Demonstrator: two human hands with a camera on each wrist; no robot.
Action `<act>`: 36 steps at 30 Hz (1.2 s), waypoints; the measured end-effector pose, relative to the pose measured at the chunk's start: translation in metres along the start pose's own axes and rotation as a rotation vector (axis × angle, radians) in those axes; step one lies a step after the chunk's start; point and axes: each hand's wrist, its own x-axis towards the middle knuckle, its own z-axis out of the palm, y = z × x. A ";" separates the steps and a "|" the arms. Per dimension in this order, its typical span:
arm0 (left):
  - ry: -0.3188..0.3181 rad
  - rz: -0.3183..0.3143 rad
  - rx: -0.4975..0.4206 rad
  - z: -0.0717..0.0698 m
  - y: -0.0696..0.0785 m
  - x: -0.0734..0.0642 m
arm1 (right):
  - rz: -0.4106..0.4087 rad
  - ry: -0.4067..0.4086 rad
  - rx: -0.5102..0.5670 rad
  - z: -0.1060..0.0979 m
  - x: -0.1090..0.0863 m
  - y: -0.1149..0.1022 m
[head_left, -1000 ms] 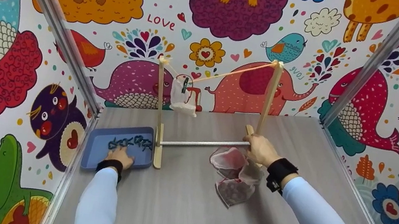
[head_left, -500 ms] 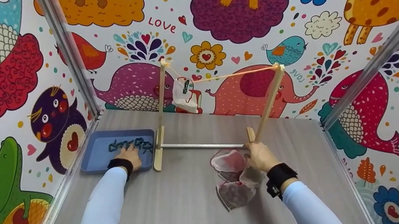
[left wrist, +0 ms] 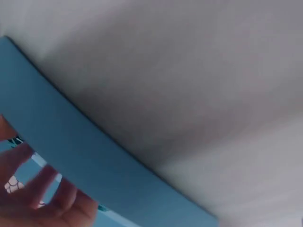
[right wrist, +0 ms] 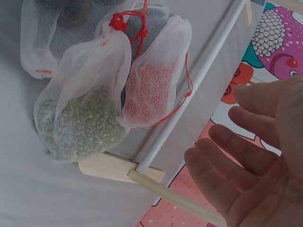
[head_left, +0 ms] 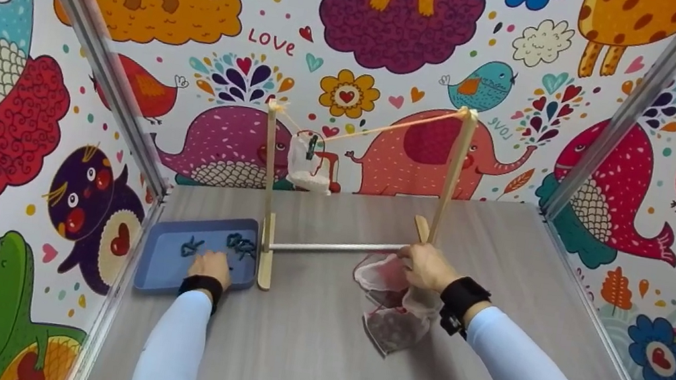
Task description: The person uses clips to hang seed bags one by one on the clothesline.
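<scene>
A cartoon-covered wall (head_left: 388, 80) backs the grey table (head_left: 288, 343), where a wooden rack (head_left: 336, 247) stands beside a blue tray (head_left: 162, 257). Mesh bags (head_left: 395, 329) lie by the right hand (head_left: 430, 269), relaxed and holding nothing; the left hand (head_left: 211, 268), its grip unclear, is in the tray near dark clips (head_left: 241, 244).

The tray (head_left: 157, 257) is plain blue, the clips (head_left: 242, 245) in it dark green; the mesh bags (right wrist: 85, 106) are whitish with red cords (right wrist: 118, 22), their fillings (right wrist: 149, 92) showing pink, speckled green and dark grey; the frame (head_left: 452, 180) is pale wood, its rod (head_left: 339, 247) whitish, its string (head_left: 398, 125) peach; the tabletop (head_left: 301, 345) is grey with woodgrain streaks; the sleeves (head_left: 169, 352) are pale blue, the wristbands (head_left: 466, 296) black; multicoloured cartoon animals (head_left: 392, 164) pattern the white wall (head_left: 298, 10).
</scene>
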 end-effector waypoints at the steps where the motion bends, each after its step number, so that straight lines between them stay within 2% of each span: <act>1: -0.015 -0.011 0.005 0.000 0.001 -0.002 | -0.011 0.006 -0.007 0.000 0.000 0.000; 4: -0.038 -0.021 -0.002 -0.002 0.005 -0.005 | -0.007 0.002 -0.006 0.000 -0.002 0.000; 10: -0.075 -0.009 0.006 -0.003 0.011 -0.002 | 0.022 -0.022 -0.004 -0.001 -0.004 0.001; 15: -0.053 0.008 0.012 -0.008 0.011 0.001 | 0.029 -0.041 0.012 -0.003 -0.004 -0.002; 18: -0.037 0.004 -0.024 -0.013 0.010 -0.002 | 0.031 -0.042 0.020 -0.004 -0.005 -0.004; 23: -0.041 0.008 -0.058 -0.013 0.007 -0.007 | 0.087 -0.055 0.068 -0.002 -0.006 -0.008; 26: -0.019 0.010 -0.092 -0.014 0.011 -0.008 | 0.102 -0.066 0.091 -0.001 -0.006 -0.010; 28: -0.009 0.020 -0.120 -0.021 0.020 -0.009 | 0.094 -0.068 0.101 -0.002 -0.005 -0.012; 31: -0.013 0.079 -0.106 -0.036 0.038 -0.009 | 0.062 -0.059 0.099 -0.005 -0.003 -0.015; 34: -0.063 0.155 -0.104 -0.055 0.061 -0.009 | 0.018 -0.034 0.091 -0.006 -0.002 -0.018; 36: -0.132 0.193 -0.149 -0.068 0.078 -0.010 | -0.012 -0.018 0.095 -0.006 -0.001 -0.021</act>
